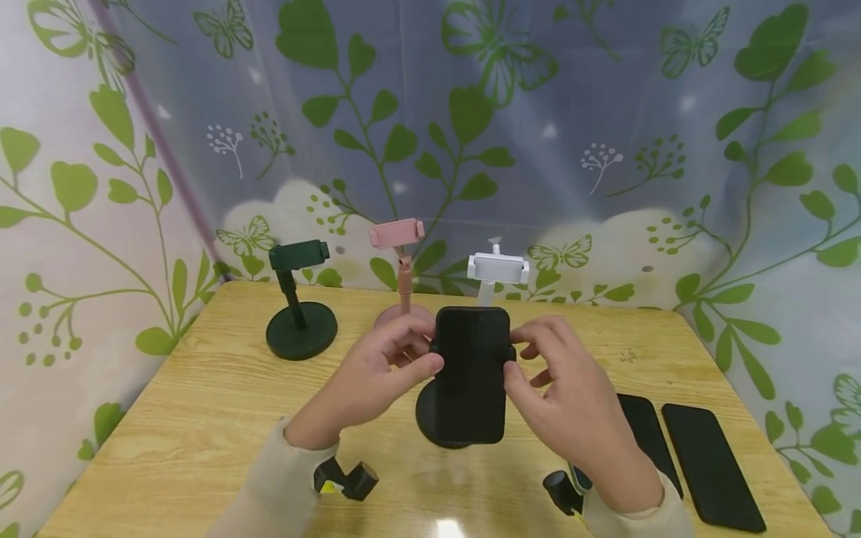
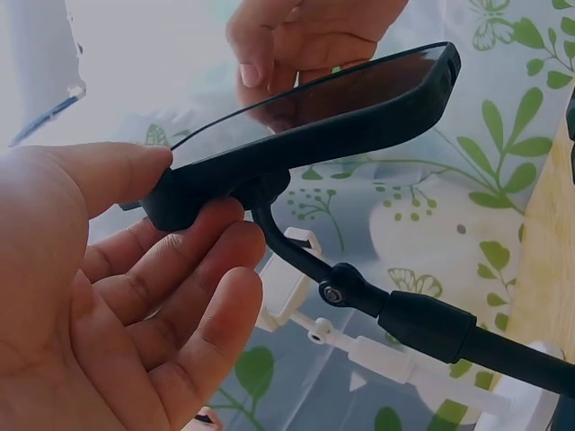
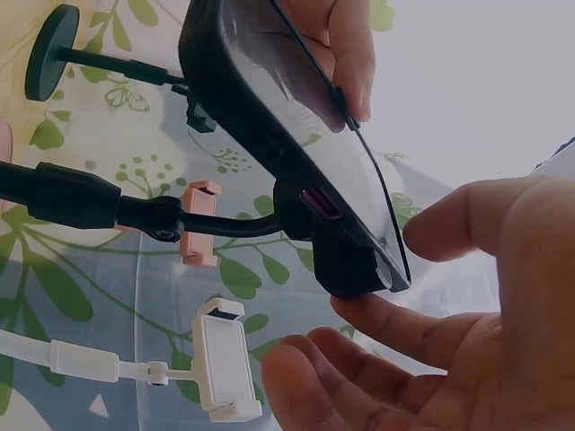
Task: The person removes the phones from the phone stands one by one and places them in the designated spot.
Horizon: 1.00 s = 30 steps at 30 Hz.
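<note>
A black smartphone (image 1: 471, 373) sits upright in the clamp (image 3: 350, 269) of a black phone stand, its screen toward me. The stand's round base (image 1: 427, 418) shows partly behind the phone. On the phone's left side, my left hand (image 1: 377, 373) pinches the clamp's end, thumb in front and index finger behind. My right hand (image 1: 572, 396) is at the opposite end; its index finger touches the clamp from behind and its thumb lies at the phone's edge. The other fingers of both hands are loosely bent.
Behind stand a dark green phone stand (image 1: 299, 329), a pink one (image 1: 404, 288) and a white one (image 1: 498, 269), their clamps holding nothing. Two dark phones (image 1: 649, 433) (image 1: 713, 467) lie at the right of the wooden table (image 1: 168, 418). A patterned curtain (image 1: 403, 90) hangs behind.
</note>
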Each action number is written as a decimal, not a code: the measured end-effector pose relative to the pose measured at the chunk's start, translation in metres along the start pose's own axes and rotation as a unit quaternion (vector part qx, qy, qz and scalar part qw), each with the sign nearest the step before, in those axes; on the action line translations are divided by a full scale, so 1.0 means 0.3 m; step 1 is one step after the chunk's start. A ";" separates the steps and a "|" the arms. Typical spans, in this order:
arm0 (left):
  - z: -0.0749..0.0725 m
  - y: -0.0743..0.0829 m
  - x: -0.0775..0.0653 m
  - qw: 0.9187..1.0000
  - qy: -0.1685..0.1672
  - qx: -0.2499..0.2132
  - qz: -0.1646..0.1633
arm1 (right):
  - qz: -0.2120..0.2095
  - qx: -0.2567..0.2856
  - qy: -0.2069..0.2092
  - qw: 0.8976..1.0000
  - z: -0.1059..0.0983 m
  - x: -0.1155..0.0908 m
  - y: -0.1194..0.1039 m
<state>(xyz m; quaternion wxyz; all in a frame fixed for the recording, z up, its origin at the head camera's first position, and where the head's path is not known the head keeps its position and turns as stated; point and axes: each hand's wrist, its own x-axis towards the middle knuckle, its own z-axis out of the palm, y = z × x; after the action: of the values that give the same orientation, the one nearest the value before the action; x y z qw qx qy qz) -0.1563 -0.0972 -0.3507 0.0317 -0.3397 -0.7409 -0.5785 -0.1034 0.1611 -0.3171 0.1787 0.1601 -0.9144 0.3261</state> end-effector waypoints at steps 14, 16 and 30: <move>-0.020 -0.005 0.005 0.997 -0.020 -0.016 -0.066 | 0.016 -0.010 -0.013 1.000 0.004 -0.005 -0.008; -0.020 -0.005 0.007 0.998 -0.021 -0.016 -0.065 | 0.017 -0.015 -0.013 1.000 0.004 -0.004 -0.009; -0.003 -0.007 0.008 0.998 -0.008 -0.035 -0.042 | 0.046 -0.031 -0.015 0.998 0.005 0.002 -0.005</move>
<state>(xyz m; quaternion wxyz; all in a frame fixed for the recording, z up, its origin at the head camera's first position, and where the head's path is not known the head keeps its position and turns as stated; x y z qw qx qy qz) -0.1594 -0.0970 -0.3511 -0.0105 -0.3144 -0.7341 -0.6017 -0.1036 0.1588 -0.3173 0.1542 0.1169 -0.9331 0.3031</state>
